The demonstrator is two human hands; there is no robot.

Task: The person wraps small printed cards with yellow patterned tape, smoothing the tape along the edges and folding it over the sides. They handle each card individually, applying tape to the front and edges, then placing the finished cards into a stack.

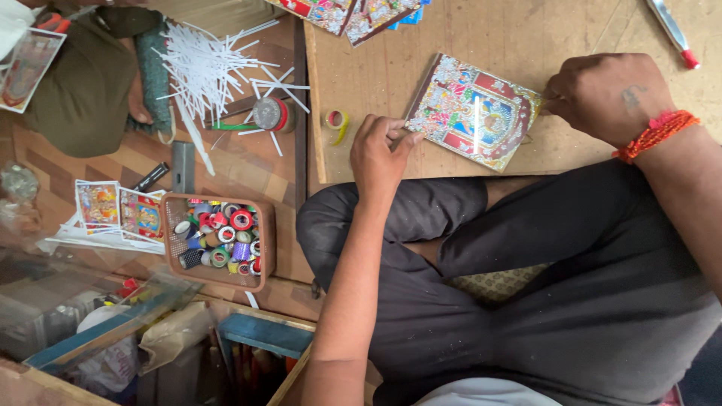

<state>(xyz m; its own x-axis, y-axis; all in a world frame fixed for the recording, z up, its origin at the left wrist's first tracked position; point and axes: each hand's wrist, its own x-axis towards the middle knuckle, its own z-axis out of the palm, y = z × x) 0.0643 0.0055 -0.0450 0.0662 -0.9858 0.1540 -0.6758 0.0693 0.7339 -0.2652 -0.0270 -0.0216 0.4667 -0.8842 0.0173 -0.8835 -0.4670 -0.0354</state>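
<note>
A colourful picture card with a red ornate border (470, 111) lies tilted on a wooden board (541, 34) over my crossed legs. My left hand (380, 154) pinches the card's lower left corner. My right hand (605, 94), a red-orange thread around its wrist, is closed on the card's right edge. A thin white strip runs across the middle of the card.
A small tape roll (336, 119) sits on the board's left edge. Left of it lie a pile of white strips (203, 68), a larger tape roll (269, 113), a basket of several tape rolls (218, 240) and more pictures (120, 210). Another person in olive clothing (83, 83) sits top left. A red-tipped pen (673, 34) lies top right.
</note>
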